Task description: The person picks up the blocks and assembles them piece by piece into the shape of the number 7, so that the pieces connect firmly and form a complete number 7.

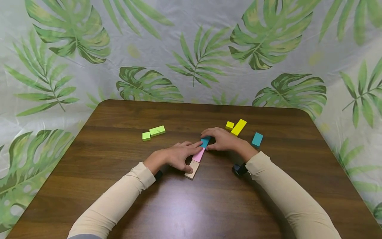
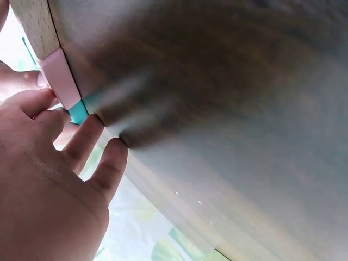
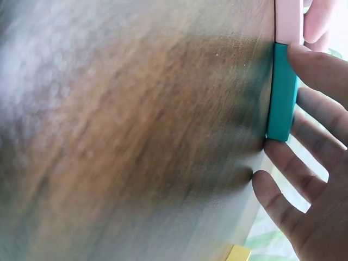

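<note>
A plain wooden block, a pink block and a teal block lie end to end in a slanting row. My left hand rests along the row's left side, thumb on the wooden block and extended fingers reaching the pink and teal blocks. At the far end, my right hand holds the teal block between thumb and fingers. In the right wrist view, the right hand's thumb touches the teal block near its joint with the pink block.
Two light green blocks lie at the back left of the brown table. A small yellow block and a longer yellow block lie beyond my right hand, with another teal block to their right. Leaf-patterned cloth hangs behind.
</note>
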Demonstrator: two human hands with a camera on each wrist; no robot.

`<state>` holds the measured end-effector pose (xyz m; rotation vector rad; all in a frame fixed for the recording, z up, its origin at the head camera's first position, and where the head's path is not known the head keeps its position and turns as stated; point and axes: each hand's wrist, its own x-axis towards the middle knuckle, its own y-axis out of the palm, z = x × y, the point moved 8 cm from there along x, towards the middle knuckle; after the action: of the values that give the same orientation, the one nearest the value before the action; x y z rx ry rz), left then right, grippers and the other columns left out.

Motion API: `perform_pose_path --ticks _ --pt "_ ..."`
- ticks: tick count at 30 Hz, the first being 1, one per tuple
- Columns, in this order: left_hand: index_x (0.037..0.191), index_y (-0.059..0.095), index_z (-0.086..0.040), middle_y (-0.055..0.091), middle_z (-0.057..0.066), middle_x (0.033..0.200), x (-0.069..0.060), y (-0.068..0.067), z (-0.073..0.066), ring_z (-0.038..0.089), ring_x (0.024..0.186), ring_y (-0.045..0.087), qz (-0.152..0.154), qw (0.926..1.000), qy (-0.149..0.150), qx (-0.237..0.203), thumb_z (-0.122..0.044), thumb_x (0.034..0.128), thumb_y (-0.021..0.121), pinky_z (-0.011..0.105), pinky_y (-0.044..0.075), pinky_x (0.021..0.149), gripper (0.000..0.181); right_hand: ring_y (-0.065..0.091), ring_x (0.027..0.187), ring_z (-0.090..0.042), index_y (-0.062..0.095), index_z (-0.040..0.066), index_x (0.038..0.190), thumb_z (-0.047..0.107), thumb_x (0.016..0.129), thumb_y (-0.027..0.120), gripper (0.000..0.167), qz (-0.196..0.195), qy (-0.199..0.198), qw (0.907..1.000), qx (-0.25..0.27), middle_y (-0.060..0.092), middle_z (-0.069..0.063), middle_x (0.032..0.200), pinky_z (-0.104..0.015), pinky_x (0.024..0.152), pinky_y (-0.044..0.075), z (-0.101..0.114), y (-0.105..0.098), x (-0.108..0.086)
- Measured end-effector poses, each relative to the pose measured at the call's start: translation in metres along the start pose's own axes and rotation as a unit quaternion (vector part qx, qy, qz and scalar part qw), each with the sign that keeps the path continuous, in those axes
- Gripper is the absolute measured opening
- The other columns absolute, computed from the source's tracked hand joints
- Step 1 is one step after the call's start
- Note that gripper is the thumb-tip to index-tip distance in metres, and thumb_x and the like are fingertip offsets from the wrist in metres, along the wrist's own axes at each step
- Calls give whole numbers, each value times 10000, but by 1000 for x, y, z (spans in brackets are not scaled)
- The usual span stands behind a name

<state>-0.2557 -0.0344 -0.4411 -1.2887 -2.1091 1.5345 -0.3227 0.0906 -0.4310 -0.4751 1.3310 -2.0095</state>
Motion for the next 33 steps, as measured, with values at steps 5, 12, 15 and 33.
perform_pose_path --ticks 5,12,15,33 --pt "1606 155 -217 39 -69 1699 0 2 0 281 1540 166 -7 10000 -28 -10 -336 878 676 555 211 1214 903 498 1360 -333 621 99 1333 298 882 745 509 -7 -23 10000 20 561 -93 1453 -527 1152 366 0 0 0" --pt "1607 163 -217 66 -30 1699 -4 3 -2 278 1535 187 -308 9995 -6 -95 -361 868 678 549 211 1214 912 502 1357 -323 622 103 1332 353 865 757 547 26 -44 10000 2 559 -93 1455 -515 1148 367 1 1 0" --pt "1602 191 -217 90 -17 1697 -8 3 -6 277 1527 206 -419 9991 92 -57 -384 857 702 551 225 1210 919 515 1340 -327 627 102 1325 350 859 762 545 -16 -70 10000 -21 570 -93 1442 -513 1136 382 2 0 -1" --pt "1470 506 -213 249 26 1661 -21 1 -16 272 1466 335 -876 9945 515 271 -314 867 728 528 343 1140 651 524 1322 -330 628 97 1321 327 862 761 530 -65 -46 10000 -21 579 -96 1432 -508 1125 395 2 -1 -1"
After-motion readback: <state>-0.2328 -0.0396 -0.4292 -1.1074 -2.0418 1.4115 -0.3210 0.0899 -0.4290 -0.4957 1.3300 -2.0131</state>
